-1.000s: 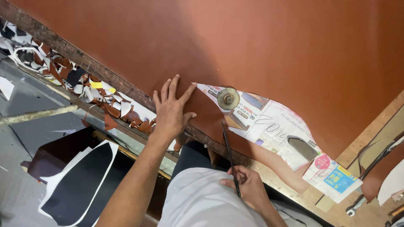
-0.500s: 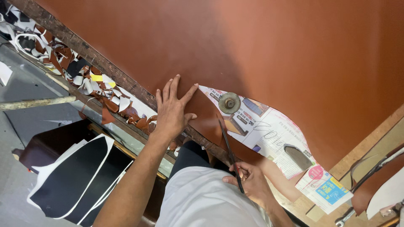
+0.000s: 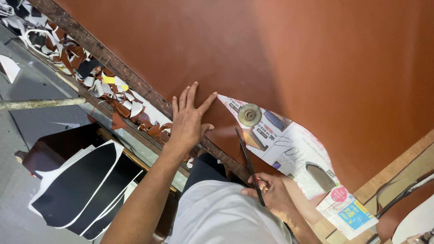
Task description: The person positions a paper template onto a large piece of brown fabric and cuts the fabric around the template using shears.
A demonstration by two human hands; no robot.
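A large sheet of brown leather [image 3: 280, 58] covers the worktable. My left hand [image 3: 187, 118] lies flat on it, fingers spread, near the table's edge. My right hand [image 3: 270, 195] grips a long thin dark blade tool [image 3: 247, 162] whose tip points up at the leather beside a paper pattern [image 3: 289, 149] cut from printed newspaper. A round metal weight [image 3: 249, 114] sits on the pattern's pointed end. The lower end of the pattern is partly behind my right forearm.
Brown and white leather scraps [image 3: 104, 86] fill a ledge below the table's dark wooden edge [image 3: 117, 68]. Black cut pieces with white borders [image 3: 81, 185] lie on a dark stool. A coloured paper sheet [image 3: 348, 212] and curved metal parts [image 3: 402, 194] sit at the lower right.
My view has shifted slightly; the left hand stays flat on the leather. My right hand with the blade tool has kept its place beside the pattern.
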